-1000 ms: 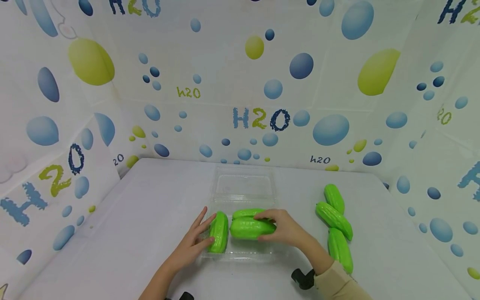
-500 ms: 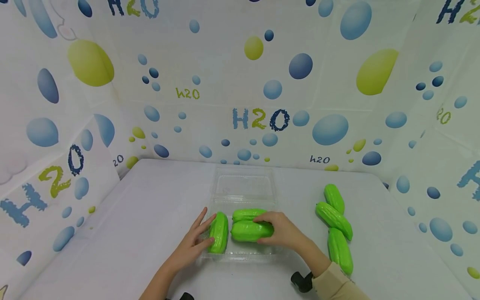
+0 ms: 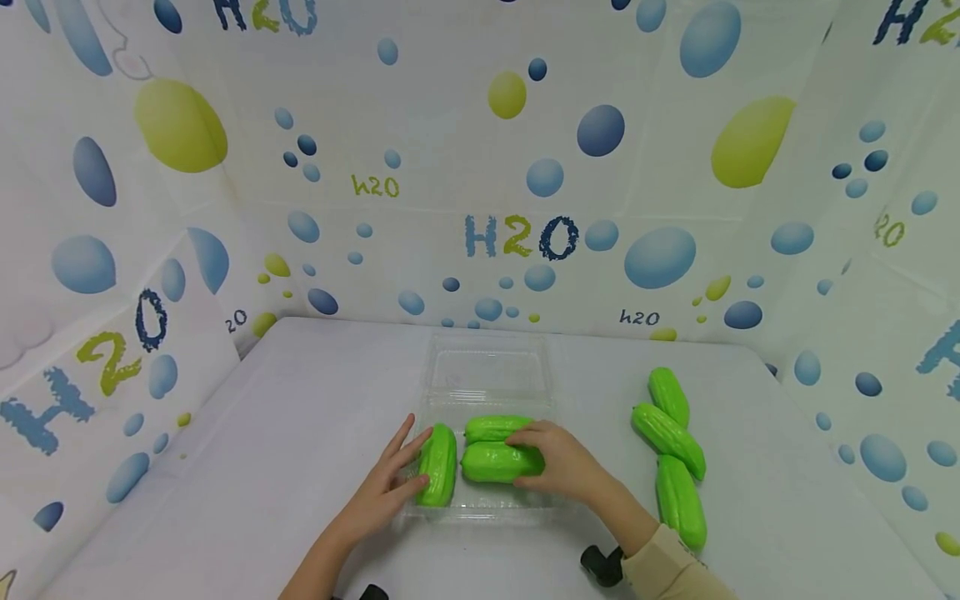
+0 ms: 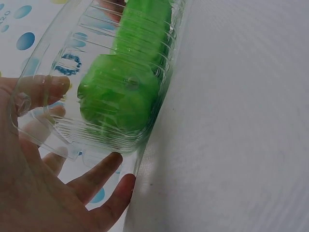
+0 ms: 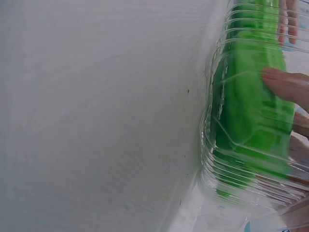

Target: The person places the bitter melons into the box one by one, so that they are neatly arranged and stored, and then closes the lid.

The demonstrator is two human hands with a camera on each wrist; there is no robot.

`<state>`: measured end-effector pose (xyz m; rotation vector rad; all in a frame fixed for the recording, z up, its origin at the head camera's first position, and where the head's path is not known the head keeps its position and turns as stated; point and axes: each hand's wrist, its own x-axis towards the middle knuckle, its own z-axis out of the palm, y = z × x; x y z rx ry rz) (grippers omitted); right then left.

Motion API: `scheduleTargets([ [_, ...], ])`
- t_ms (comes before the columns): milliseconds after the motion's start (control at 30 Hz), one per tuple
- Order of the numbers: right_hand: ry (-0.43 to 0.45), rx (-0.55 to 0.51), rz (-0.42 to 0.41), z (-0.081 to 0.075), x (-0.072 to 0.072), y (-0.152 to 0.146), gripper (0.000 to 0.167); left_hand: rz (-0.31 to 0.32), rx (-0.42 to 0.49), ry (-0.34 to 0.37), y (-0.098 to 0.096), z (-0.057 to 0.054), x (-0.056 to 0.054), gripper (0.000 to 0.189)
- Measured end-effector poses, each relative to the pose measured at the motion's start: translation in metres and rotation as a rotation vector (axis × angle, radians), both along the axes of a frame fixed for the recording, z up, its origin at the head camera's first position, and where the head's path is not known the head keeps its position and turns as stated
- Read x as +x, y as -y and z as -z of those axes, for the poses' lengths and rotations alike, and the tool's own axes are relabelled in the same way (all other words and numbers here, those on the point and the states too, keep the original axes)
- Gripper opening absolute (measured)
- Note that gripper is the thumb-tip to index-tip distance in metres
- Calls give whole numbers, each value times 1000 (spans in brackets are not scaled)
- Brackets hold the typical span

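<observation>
A clear plastic clamshell container (image 3: 502, 500) lies on the white table with three glossy green plastic cucumbers in it. One upright-lying cucumber (image 3: 439, 467) runs front to back along the left side. My left hand (image 3: 381, 493) rests at the container's left wall with fingers spread, fingertips at that cucumber. Two others lie crosswise to the right, a back cucumber (image 3: 491, 428) and a front cucumber (image 3: 491, 463). My right hand (image 3: 566, 463) grips the right end of the front one, thumb in front, fingers over the top. In the right wrist view the thumb (image 5: 285, 84) presses against green.
The container's lid (image 3: 487, 371) is folded back behind it. On the right, three more green cucumbers (image 3: 669, 442) lie in a loose line. A patterned sheet (image 3: 420, 242) hangs behind and beside the table. Dark wrist camera mounts (image 3: 602, 565) sit near the front.
The front cucumber and my right hand have shifted slightly left, with the cucumber settling against the back one. My left hand has stayed in place.
</observation>
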<state>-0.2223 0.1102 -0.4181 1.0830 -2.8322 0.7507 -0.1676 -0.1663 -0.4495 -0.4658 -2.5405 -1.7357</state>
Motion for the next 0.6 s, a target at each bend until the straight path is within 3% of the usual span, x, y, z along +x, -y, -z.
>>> scheduleTargets([
  [200, -61, 53, 8, 0, 0, 1, 50, 0, -2, -3, 0, 1, 0, 57],
  [600, -38, 81, 35, -2, 1, 3, 51, 1, 6, 6, 0, -1, 0, 57],
])
